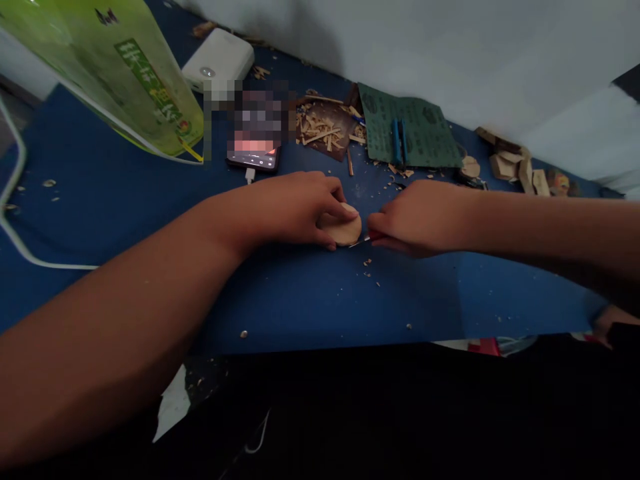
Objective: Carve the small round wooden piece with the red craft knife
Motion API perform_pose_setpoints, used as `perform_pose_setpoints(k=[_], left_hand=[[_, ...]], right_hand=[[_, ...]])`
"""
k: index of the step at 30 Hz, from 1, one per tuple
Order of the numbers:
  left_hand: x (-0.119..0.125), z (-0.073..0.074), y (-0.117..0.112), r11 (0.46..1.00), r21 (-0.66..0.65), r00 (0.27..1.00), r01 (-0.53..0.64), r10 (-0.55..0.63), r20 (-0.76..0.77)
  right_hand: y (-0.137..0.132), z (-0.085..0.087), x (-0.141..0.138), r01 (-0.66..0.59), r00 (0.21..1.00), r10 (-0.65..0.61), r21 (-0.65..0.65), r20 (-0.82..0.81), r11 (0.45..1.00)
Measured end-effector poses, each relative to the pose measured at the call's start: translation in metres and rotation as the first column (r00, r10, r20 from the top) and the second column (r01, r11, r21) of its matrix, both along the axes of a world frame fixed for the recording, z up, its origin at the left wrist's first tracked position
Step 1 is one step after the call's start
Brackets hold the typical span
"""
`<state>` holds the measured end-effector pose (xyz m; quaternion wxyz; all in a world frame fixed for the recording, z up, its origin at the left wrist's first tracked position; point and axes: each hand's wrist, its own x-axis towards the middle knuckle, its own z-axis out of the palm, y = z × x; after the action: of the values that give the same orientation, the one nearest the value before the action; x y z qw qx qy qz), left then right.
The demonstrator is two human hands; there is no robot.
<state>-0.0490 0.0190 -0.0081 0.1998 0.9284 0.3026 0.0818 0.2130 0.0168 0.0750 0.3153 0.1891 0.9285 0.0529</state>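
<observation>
A round, pale wooden piece (346, 231) lies near the middle of the blue tabletop (300, 300). Thumb and fingers of my left hand (313, 207) are closed around its left side. My right hand (420, 217) grips a carving knife (375, 234) with a red handle, mostly hidden in the fist. The thin blade points left and reaches the lower right edge of the wood; whether it cuts in cannot be seen. Small wood chips (367, 263) are scattered just below the blade.
Behind my hands lie a brown sheet with wood shavings (320, 130), green sandpaper (385, 120) with a blue tool (400, 141) on it, and wood blocks (507, 163). A phone (254, 160), a white box (225, 60) and a green bag (130, 73) stand left.
</observation>
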Motion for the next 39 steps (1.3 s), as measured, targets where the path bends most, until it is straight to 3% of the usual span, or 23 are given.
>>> perform_pose_setpoints(k=[7, 11, 15, 19, 24, 30, 35, 39], left_hand=[[0.000, -0.006, 0.003, 1.000, 0.003, 1.000, 0.005, -0.005, 0.022], [0.001, -0.007, 0.003, 1.000, 0.009, 1.000, 0.002, -0.002, 0.021], [0.004, -0.006, 0.002, 0.999, 0.043, 1.000, 0.011, -0.012, 0.011], [0.005, -0.006, 0.002, 0.998, 0.060, 1.000, 0.013, -0.013, -0.010], [0.005, -0.003, 0.001, 0.999, 0.053, 1.000, 0.007, -0.006, -0.010], [0.004, -0.001, 0.000, 0.998, 0.052, 0.999, 0.037, -0.036, -0.020], [0.004, -0.004, 0.003, 0.998, 0.046, 0.999, 0.030, -0.029, -0.019], [0.003, -0.007, 0.004, 0.999, 0.038, 0.999, 0.030, -0.030, -0.015]], right_hand=[[-0.017, -0.008, 0.014, 0.191, 0.975, -0.201, -0.102, -0.090, 0.976], [-0.029, -0.005, 0.000, 0.261, 0.965, -0.260, -0.015, 0.018, 0.965], [-0.034, -0.007, -0.009, 0.324, 0.946, -0.324, 0.000, 0.016, 0.946], [-0.021, -0.010, -0.009, 0.269, 0.962, -0.269, 0.022, 0.044, 0.963], [-0.002, -0.008, -0.010, 0.074, 0.992, -0.077, 0.036, 0.099, 0.997], [0.014, -0.004, -0.018, -0.080, 0.989, 0.074, 0.041, 0.127, 0.996], [0.027, -0.008, -0.018, -0.053, 0.996, 0.054, -0.008, 0.067, 0.999], [0.020, -0.010, -0.007, 0.025, 0.999, -0.025, 0.004, -0.043, 1.000]])
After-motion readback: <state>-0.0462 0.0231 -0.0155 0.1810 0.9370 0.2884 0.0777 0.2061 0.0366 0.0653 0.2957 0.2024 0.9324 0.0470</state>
